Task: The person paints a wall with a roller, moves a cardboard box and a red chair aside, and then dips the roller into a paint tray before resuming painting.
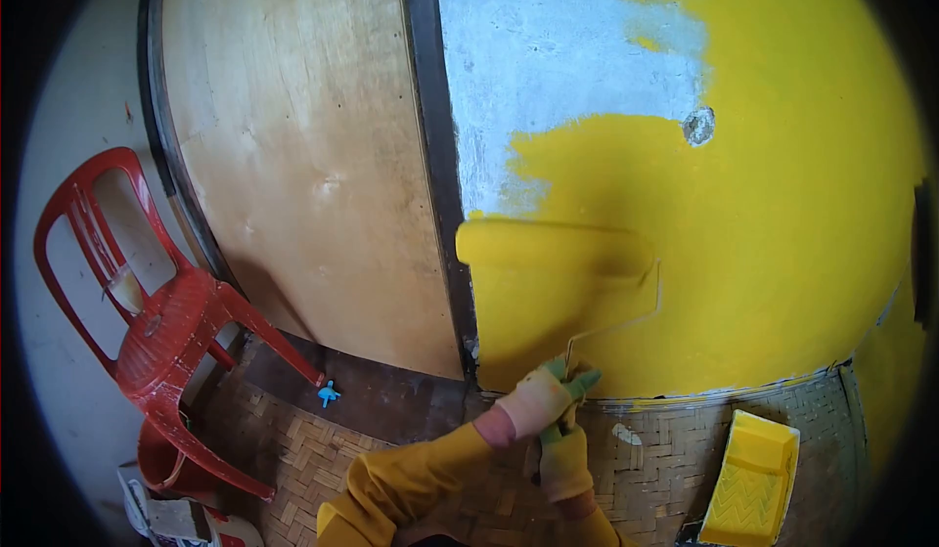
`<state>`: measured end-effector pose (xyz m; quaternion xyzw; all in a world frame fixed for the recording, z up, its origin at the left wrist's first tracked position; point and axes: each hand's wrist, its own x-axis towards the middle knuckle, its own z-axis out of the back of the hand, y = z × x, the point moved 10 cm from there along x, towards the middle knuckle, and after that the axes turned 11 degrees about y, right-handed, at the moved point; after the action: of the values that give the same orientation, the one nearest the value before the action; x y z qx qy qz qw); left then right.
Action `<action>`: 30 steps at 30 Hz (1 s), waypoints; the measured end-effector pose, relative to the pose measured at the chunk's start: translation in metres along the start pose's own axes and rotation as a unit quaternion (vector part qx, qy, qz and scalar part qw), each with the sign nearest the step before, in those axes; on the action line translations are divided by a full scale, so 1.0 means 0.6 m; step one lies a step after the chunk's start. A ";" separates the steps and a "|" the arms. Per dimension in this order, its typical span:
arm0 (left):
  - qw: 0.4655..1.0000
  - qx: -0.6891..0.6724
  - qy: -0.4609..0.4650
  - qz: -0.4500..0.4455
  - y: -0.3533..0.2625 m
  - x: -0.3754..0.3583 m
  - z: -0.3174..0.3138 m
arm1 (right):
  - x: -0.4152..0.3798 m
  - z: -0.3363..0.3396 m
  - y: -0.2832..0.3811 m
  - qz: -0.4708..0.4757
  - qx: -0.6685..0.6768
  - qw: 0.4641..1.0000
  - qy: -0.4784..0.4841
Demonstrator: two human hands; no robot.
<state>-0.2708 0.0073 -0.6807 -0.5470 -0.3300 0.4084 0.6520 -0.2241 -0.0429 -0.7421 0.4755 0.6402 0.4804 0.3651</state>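
A paint roller (558, 249) with a yellow, paint-covered sleeve lies across the wall beside the dark door frame. Its bent wire frame runs down to the handle between my gloved hands. My left hand (538, 402), in a pale glove with green fingertips, is closed around the upper part of the handle. Just below it, my right hand (564, 461) is closed around the lower part, its glove stained yellow. The wall (782, 205) is mostly yellow, with a pale blue-white patch (548, 48) at the upper left. The handle is largely hidden by the gloves.
A yellow paint tray (751, 479) sits on the woven mat (636, 479) at lower right. A red plastic chair (171, 327) stands left, before a plywood door (303, 156). A small blue object (329, 393) and a reddish bucket (166, 464) are near the chair.
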 end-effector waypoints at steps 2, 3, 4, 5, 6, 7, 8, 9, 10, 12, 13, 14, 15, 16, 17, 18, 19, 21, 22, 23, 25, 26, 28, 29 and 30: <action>1.000 -0.001 0.017 -0.025 -0.016 0.010 -0.001 | 0.008 -0.011 0.004 -0.011 0.011 0.999 0.036; 1.000 0.000 0.015 -0.022 0.001 0.013 -0.001 | 0.009 -0.011 -0.009 -0.013 0.014 0.999 0.039; 0.999 0.017 -0.003 -0.043 0.019 0.014 0.000 | 0.007 0.000 -0.017 0.019 -0.040 0.999 0.011; 0.997 0.037 -0.020 -0.065 0.028 0.009 0.000 | 0.001 0.009 -0.021 0.054 -0.093 0.994 -0.016; 0.997 0.043 -0.023 -0.067 0.035 0.003 -0.005 | -0.004 0.010 -0.036 0.060 -0.090 0.994 -0.012; 0.998 0.026 -0.011 -0.056 0.049 -0.001 -0.014 | -0.013 0.016 -0.045 0.077 -0.136 0.987 -0.032; 0.999 0.009 0.003 -0.044 0.055 -0.004 -0.021 | -0.021 0.014 -0.032 0.094 -0.181 0.977 -0.053; 0.999 0.013 0.003 -0.044 0.052 -0.005 -0.020 | -0.024 0.011 -0.023 0.098 -0.179 0.978 -0.054; 0.999 -0.042 0.025 -0.015 0.060 -0.006 -0.023 | -0.029 0.006 -0.022 0.069 -0.156 0.984 -0.042; 0.991 -0.123 0.042 0.021 0.047 -0.018 -0.024 | -0.028 -0.005 -0.017 0.034 -0.127 0.991 -0.032; 0.991 -0.122 0.045 0.021 0.025 -0.018 -0.019 | -0.013 -0.011 -0.023 0.023 -0.080 0.996 -0.009; 0.987 -0.153 0.053 -0.001 -0.003 -0.016 -0.015 | 0.000 -0.017 -0.022 0.013 -0.034 0.999 0.014; 0.980 -0.187 0.059 -0.022 -0.024 -0.014 -0.009 | 0.009 -0.017 -0.005 0.014 -0.034 0.999 0.010; 0.980 -0.188 0.062 -0.022 -0.033 -0.011 0.000 | 0.021 -0.027 0.010 -0.007 -0.048 0.998 0.034; 0.975 -0.204 0.078 -0.048 -0.047 -0.008 0.008 | 0.026 -0.036 0.012 -0.029 -0.063 0.996 0.059; 0.968 -0.220 0.093 -0.073 -0.059 -0.008 0.011 | 0.028 -0.037 0.007 -0.029 -0.063 0.996 0.058; 0.969 -0.218 0.094 -0.074 -0.059 -0.009 0.011 | 0.035 -0.036 0.002 -0.015 -0.071 0.996 0.048; 0.989 -0.135 0.033 -0.058 -0.046 -0.014 0.019 | 0.036 -0.034 -0.013 0.010 -0.086 0.996 0.028; 0.992 -0.125 0.012 -0.015 -0.015 -0.019 0.017 | 0.025 -0.029 -0.030 0.009 -0.088 0.996 0.027; 0.999 -0.019 -0.022 -0.043 0.004 -0.020 0.013 | 0.007 -0.019 -0.021 0.100 -0.117 0.988 0.008; 0.991 0.106 -0.021 -0.075 0.026 -0.033 -0.022 | -0.030 -0.008 -0.031 0.197 -0.146 0.969 -0.012; 0.996 0.079 0.000 -0.040 0.054 -0.036 -0.044 | -0.048 0.011 -0.067 0.147 -0.103 0.983 -0.034; 0.999 0.043 0.021 -0.003 0.061 -0.035 -0.073 | -0.058 0.031 -0.092 0.091 -0.063 0.992 -0.058; 0.998 0.020 0.044 0.036 0.051 -0.030 -0.082 | -0.058 0.039 -0.087 0.092 -0.031 0.993 -0.071; 0.995 -0.001 0.067 0.074 0.049 -0.025 -0.090 | -0.057 0.045 -0.079 0.094 0.003 0.992 -0.085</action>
<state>-0.2353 -0.0282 -0.7193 -0.5972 -0.2444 0.4177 0.6397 -0.2017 -0.0724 -0.7950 0.5735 0.5610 0.4684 0.3702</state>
